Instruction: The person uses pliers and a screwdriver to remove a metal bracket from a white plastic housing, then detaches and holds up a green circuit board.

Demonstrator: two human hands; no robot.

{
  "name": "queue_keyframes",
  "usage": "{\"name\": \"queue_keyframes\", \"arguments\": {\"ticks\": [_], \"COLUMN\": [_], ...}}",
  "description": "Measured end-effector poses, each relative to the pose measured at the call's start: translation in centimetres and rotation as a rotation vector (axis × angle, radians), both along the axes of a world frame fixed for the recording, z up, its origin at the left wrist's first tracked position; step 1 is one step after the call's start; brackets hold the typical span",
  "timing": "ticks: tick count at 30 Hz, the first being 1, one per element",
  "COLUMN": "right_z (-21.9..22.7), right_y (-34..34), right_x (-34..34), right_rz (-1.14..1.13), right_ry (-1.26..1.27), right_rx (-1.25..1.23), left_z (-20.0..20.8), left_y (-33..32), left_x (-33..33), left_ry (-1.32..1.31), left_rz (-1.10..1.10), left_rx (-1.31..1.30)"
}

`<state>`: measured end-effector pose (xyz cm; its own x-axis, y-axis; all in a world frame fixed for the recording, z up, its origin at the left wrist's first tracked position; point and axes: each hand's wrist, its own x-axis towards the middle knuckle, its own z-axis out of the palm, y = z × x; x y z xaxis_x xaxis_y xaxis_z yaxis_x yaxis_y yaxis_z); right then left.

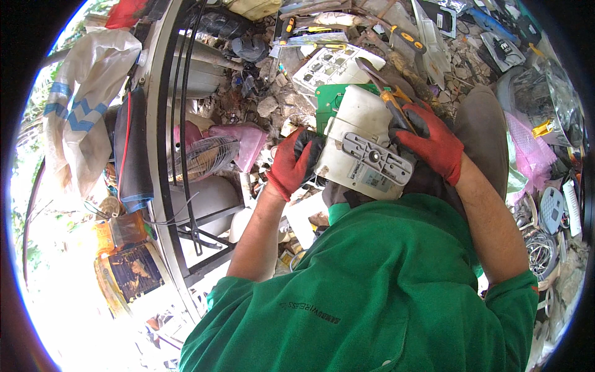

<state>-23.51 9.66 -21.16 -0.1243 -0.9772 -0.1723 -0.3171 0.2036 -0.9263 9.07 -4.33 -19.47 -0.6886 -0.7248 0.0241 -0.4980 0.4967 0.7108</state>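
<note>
A white plastic device housing [344,131] lies over my lap, with a grey slotted mounting bracket [378,159] across it and a label near its lower edge. Beyond its top left edge a green circuit board [328,103] sticks out. My left hand [294,162], in a red glove with black fingertips, grips the housing's left edge. My right hand [430,137], gloved alike, is closed round pliers [393,106] with yellow and black handles. The dark metal end of the pliers points up and left, past the housing's upper right corner. Whether it touches the housing I cannot tell.
On the rubble ahead lies a white compartmented plastic panel [334,67]. Beyond it are a yellow-black handled tool [408,39] and scattered scrap. A metal frame [162,124] stands at left, near a wire fan guard [204,156]. Coiled cable [542,255] lies at right.
</note>
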Motion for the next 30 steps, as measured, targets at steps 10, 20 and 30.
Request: {"name": "queue_keyframes", "arguments": {"ticks": [10, 20, 30], "right_z": [0.8, -0.1, 0.8], "right_y": [0.0, 0.0, 0.1], "right_x": [0.1, 0.0, 0.1], "right_rz": [-0.007, -0.018, -0.024], "right_ry": [0.018, -0.002, 0.0], "right_rx": [0.017, -0.012, 0.003], "left_z": [2.7, 0.9, 2.4], "left_y": [1.7, 1.8, 1.9], "left_x": [-1.4, -2.0, -1.6], "left_ry": [0.141, 0.161, 0.22], "left_rz": [0.069, 0.13, 0.111], "left_rx": [0.19, 0.047, 0.333]}}
